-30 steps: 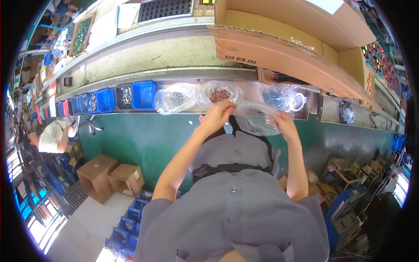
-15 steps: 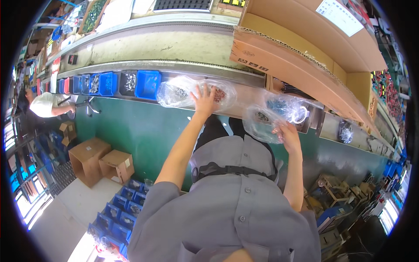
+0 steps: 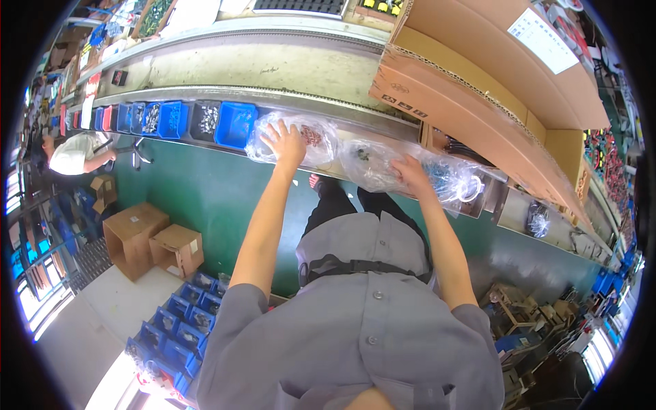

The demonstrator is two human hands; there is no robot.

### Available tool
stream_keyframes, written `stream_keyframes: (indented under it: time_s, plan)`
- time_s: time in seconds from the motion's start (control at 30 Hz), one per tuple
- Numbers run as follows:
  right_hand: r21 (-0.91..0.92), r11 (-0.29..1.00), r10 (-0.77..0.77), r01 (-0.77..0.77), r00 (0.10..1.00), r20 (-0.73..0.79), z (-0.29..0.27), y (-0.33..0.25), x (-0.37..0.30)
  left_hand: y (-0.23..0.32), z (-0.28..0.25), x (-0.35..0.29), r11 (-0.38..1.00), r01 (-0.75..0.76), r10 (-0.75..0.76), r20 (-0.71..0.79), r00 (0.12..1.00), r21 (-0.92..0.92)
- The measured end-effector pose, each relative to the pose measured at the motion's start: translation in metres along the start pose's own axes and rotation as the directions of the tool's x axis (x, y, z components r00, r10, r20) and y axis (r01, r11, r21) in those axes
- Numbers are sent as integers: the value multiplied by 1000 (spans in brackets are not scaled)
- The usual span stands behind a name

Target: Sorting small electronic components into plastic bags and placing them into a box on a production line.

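Observation:
My left hand [image 3: 285,145] rests with fingers spread on a clear plastic bag [image 3: 260,147]. Small reddish parts [image 3: 313,137] show through the plastic beside its fingers. To the right, my right hand [image 3: 412,172] has its fingers closed at the edge of another clear plastic bag [image 3: 379,174], which holds a few small dark parts [image 3: 363,156]. Just right of that hand lies a clear bag with bluish contents [image 3: 443,169] and a white ring [image 3: 471,188]. Glare on the plastic blurs where these bags meet.
Blue bins [image 3: 236,124] and a dark bin [image 3: 204,120] of small metal parts line the bench edge at left. A large open cardboard box [image 3: 471,113] stands at right. Cardboard boxes [image 3: 137,239] and blue bins [image 3: 179,328] sit behind-left. Another person [image 3: 75,154] is at far left.
My right hand has moved left and forward, carrying the bag with dark parts onto the bench strip. My left hand has shifted left, and the bag with reddish parts now lies further left.

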State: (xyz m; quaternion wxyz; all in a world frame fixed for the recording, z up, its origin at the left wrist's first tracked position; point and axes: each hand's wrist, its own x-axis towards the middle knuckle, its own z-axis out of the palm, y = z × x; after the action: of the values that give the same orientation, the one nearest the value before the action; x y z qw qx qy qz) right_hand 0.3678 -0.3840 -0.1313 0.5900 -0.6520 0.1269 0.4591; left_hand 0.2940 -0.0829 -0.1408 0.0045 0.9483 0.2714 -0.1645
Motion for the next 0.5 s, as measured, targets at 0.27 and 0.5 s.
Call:
stream_keyframes:
  time_s: [0.27, 0.5]
  plan:
    - [-789, 393, -813, 473, 580, -57, 18, 10, 10, 83, -32, -70, 447, -780, 643, -449, 620, -437]
    - [-690, 372, -738, 621, 649, 186, 47, 5, -5, 96, 18, -46, 616, -773, 700, -342, 626, -154]
